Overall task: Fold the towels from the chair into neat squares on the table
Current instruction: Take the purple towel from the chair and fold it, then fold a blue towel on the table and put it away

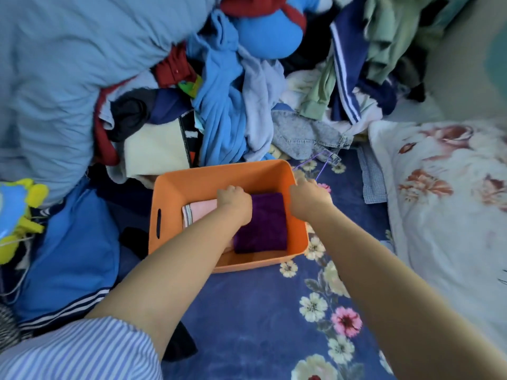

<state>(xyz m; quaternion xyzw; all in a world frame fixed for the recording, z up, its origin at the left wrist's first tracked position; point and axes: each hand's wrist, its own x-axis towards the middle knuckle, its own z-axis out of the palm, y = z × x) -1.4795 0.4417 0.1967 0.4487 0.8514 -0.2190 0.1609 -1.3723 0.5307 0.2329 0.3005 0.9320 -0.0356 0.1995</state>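
An orange plastic bin point(192, 182) stands on a dark blue flowered cover. Inside it lie a folded purple towel point(264, 226) on the right and a folded pink towel point(201, 209) on the left. My left hand point(233, 200) reaches into the bin, fingers curled down between the two towels, at the purple towel's far left edge. My right hand point(308, 196) grips the bin's right rim near its far corner. What the left fingers hold is hidden.
A big heap of clothes point(227, 86) in blue, red, green and navy rises behind the bin. A light blue quilt point(55, 78) fills the far left. A white flowered pillow point(444, 193) lies at right. Blue garments point(74, 250) lie to the left.
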